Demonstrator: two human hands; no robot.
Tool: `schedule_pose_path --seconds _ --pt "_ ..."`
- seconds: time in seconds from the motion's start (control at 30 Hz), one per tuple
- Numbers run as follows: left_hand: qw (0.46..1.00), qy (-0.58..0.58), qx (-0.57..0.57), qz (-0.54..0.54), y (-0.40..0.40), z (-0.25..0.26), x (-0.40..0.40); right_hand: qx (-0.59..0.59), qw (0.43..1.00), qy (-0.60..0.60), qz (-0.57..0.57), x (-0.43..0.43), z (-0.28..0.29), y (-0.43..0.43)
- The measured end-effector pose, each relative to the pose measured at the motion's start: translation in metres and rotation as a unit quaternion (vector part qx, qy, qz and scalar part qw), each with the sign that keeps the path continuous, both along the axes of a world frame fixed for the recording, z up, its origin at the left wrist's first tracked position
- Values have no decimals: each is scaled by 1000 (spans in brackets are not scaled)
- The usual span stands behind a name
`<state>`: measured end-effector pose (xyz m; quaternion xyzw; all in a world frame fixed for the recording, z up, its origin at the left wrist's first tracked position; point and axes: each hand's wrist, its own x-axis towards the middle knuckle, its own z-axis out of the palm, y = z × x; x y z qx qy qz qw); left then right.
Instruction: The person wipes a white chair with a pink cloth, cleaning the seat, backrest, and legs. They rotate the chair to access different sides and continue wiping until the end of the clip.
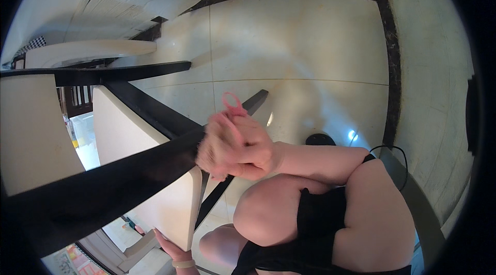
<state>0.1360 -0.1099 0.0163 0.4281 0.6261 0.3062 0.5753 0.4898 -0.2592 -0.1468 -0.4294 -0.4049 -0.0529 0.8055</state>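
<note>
My right hand [242, 149], at the middle of the view, grips a bunched pink cloth [217, 139] that has a thin pink loop sticking up. The cloth is blurred and lies against a black wooden rail [128, 182] of a piece of furniture, which may be a chair. Below it, at the bottom left, my left hand [172, 248] touches the lower edge of a cream panel [170, 205], fingers partly hidden behind it. Another cream panel [120, 131] sits farther up between black bars. A black leg [257, 101] projects beyond my right hand.
Pale floor tiles [294, 42] with a dark marble border [391, 62] meet the light walls. A black round object [320, 139] rests near my bent knees. A curved cream part [93, 50] stands at upper left. Coloured printed material [81, 261] lies at lower left.
</note>
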Motion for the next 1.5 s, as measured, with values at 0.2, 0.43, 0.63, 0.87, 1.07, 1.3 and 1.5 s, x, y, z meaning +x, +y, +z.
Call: schedule_pose_path --seconds 0.2,0.43,0.63,0.87,1.07,1.3,1.5 --pt "999 28 11 -20 -4 -1 2 -3 997 6 -71 -1 -56 14" --pt "997 71 11 -39 5 -6 -19 -3 975 -62 -212 1 19 38" --pt "995 92 14 -32 3 -6 -19 -27 992 77 92 -17 -95 48" --pt "996 72 30 -48 10 -8 -37 -277 892 344 100 9 -213 13" --pt "983 168 76 -21 20 -11 -60 -18 964 263 23 -24 -138 18" --pt "975 191 83 -72 7 -5 -39 -200 823 503 173 14 -167 8" --pt "995 99 -2 -30 3 -5 -20 -97 964 246 13 -8 -154 20"
